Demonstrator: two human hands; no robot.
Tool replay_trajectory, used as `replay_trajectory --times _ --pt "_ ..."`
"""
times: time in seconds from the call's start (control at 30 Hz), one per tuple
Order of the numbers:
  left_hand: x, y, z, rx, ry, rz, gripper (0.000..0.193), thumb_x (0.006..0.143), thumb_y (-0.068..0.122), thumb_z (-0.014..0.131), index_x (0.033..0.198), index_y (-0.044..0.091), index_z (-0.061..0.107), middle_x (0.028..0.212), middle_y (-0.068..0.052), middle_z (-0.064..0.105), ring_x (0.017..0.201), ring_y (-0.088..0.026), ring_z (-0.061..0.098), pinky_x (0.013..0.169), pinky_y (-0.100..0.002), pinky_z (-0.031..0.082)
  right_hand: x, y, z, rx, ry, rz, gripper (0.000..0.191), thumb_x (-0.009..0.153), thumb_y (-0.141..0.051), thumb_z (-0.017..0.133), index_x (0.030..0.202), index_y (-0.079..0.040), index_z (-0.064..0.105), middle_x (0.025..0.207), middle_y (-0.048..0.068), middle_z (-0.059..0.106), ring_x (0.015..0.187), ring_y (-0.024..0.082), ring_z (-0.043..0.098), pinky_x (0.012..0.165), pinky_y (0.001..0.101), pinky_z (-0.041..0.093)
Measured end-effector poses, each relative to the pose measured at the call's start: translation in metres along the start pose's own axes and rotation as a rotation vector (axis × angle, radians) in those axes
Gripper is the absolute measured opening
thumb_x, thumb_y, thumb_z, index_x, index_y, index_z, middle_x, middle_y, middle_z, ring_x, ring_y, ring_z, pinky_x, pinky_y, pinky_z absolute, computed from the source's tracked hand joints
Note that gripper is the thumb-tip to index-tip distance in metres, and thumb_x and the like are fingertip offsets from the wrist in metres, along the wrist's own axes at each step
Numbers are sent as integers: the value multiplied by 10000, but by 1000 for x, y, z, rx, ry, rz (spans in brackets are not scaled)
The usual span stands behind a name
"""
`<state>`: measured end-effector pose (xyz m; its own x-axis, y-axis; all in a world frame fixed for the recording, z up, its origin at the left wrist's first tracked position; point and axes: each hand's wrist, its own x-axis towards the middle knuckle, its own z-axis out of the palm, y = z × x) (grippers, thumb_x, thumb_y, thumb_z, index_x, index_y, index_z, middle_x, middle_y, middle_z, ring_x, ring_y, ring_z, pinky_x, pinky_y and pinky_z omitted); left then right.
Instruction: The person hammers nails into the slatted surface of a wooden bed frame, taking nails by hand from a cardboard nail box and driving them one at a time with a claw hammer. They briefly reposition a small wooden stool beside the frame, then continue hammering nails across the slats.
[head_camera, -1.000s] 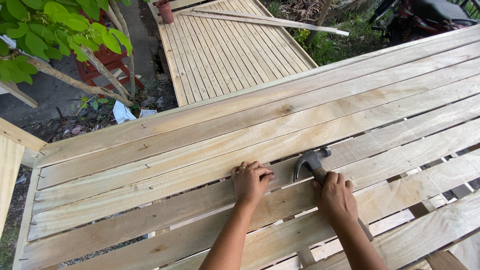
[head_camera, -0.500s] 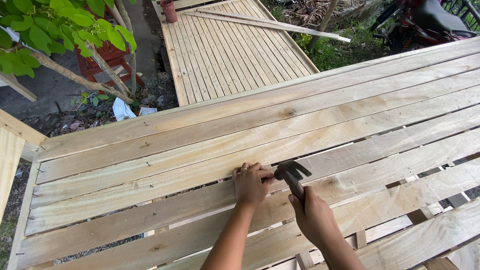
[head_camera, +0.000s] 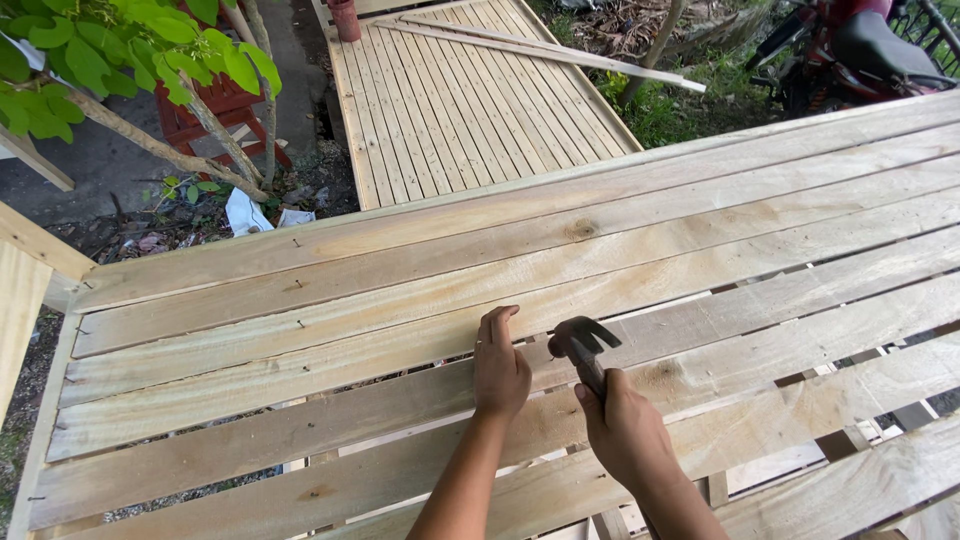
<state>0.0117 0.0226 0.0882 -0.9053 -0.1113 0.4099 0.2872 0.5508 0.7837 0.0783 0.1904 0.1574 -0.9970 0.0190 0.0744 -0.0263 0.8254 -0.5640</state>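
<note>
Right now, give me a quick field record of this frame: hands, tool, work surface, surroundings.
left hand: fingers pressed on a plank, close beside the hammer head
right hand: gripping the claw hammer by its handle
hammer: head low over the wooden planks, claws pointing right
work surface: pale slatted planks with gaps between them, knots visible
nail: too small to tell
behind: second slatted panel lying on the ground, a loose strip across it
upper left: leafy branches
upper right: parked motorbike
</note>
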Motion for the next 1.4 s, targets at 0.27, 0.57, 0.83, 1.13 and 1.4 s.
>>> replay_trajectory --times 0.27,0.57,0.83,1.13,1.4 --pt "-1 -14 9 -72 46 7 609 774 -160 460 1354 25 477 1325 -221 532 1258 -426 533 1059 -492 438 -11 10 26 86 -52 154 359 967 -390 583 996 -42 503 689 248 709 719 476 698 673 561 525" --pt "2 -24 6 -163 44 19 503 798 -110 528 1275 50 539 1289 -201 557 1238 -400 542 1015 -457 474 -85 50 -2 -28 171 395 422 909 -378 622 1206 -87 553 958 216 732 897 460 680 764 568 523" --pt "-107 69 -3 -226 -167 184 298 770 -102 549 988 45 688 1142 -146 631 1172 -347 615 994 -447 489 -152 84 -43 -252 389 189 418 830 -143 682 1246 -116 651 1221 195 659 1102 467 584 933 513 514" --pt "-252 168 -6 -493 -755 265 204 870 -67 584 1036 25 657 995 -148 684 909 -294 723 813 -360 597 -293 69 -69 -23 361 478 195 864 -173 704 1050 -131 745 912 58 744 772 248 732 692 392 568" --pt "-389 180 18 -374 -1142 425 144 791 -70 609 918 -10 640 961 -224 708 939 -420 691 847 -501 554 -435 97 -49 -75 370 723 215 842 -191 723 1045 -118 718 952 89 736 833 281 732 706 412 569"
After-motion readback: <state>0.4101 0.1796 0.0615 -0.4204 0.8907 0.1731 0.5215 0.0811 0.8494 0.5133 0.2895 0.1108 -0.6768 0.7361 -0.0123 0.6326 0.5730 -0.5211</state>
